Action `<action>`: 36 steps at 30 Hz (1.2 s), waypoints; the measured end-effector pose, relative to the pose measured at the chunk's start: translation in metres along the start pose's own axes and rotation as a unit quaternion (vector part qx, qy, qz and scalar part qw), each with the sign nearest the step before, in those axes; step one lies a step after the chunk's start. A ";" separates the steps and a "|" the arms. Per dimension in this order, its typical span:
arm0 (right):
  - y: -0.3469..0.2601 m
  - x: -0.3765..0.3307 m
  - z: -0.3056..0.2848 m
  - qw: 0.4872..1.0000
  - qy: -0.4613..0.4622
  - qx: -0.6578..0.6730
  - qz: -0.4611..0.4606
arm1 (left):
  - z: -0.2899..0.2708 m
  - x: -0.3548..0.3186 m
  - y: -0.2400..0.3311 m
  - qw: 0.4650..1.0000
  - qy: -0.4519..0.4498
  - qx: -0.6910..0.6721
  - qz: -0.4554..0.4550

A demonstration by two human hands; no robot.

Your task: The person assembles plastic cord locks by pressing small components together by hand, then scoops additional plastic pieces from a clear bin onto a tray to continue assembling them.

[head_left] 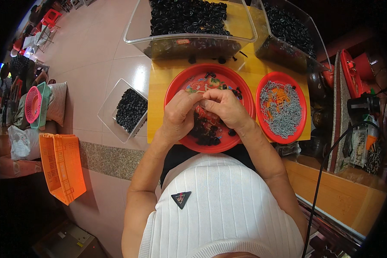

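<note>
1. The left hand (179,117) sits just left of the frame's centre, fingers curled in, its fingertips meeting those of the other hand over a large red plate (182,84)
2. The right hand (224,107) is at the centre, fingers bent and pressed toward the left hand; the two seem to pinch a small part between them, but it is too small to tell what it is
3. Small black ring-like parts (204,136) lie in a heap on the lower part of the large red plate, just below the hands, with a few more scattered near its upper rim
4. A smaller red plate (302,107) lies just right of the large one, right of centre, and holds a pile of small grey metal pieces (284,112)
5. Both plates rest on a yellow wooden table (159,90) in the upper middle of the frame
6. At the top centre a clear plastic bin (135,36) filled with black parts stands on the table; a second clear bin (318,56), also with black parts, is at the upper right
7. A smaller clear tray (107,109) of black parts lies on the tiled floor, left of the table
8. An orange plastic basket (62,167) lies on the floor at the lower left, and a pink basket (32,104) stands at the left edge
</note>
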State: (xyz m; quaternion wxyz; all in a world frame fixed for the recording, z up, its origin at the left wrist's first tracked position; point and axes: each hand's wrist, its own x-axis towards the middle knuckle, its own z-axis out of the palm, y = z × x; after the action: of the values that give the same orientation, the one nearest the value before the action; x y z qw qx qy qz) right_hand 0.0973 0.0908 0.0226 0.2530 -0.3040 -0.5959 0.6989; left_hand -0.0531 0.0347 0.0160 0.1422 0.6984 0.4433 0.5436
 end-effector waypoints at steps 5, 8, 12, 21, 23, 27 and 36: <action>0.002 0.001 -0.005 0.989 -0.044 0.105 0.095 | -0.006 0.002 0.000 0.997 -0.033 0.048 0.041; 0.007 0.003 -0.006 0.983 -0.054 0.142 0.101 | -0.007 0.004 0.001 0.996 -0.033 0.056 0.060; 0.005 0.005 -0.001 0.988 -0.037 0.130 0.079 | -0.007 -0.001 -0.001 1.000 -0.023 0.008 0.009; -0.002 0.008 0.014 0.990 0.078 -0.121 -0.003 | 0.008 -0.009 -0.008 0.915 0.078 -0.211 -0.334; 0.002 0.011 0.012 0.989 0.089 -0.118 0.015 | 0.008 -0.008 -0.014 0.913 0.085 -0.210 -0.340; 0.010 0.025 0.002 0.951 0.136 -0.273 -0.058 | 0.004 -0.007 -0.009 0.882 0.145 -0.262 -0.364; 0.001 0.007 -0.004 0.991 0.109 -0.079 0.004 | -0.003 -0.027 -0.004 0.764 0.113 -0.490 -0.405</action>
State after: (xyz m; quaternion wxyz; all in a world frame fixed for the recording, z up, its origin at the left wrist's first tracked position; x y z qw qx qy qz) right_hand 0.0948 0.0983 0.0199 0.2883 -0.3998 -0.6170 0.6135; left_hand -0.0586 0.0154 -0.0029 0.6210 0.2225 0.3715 0.6533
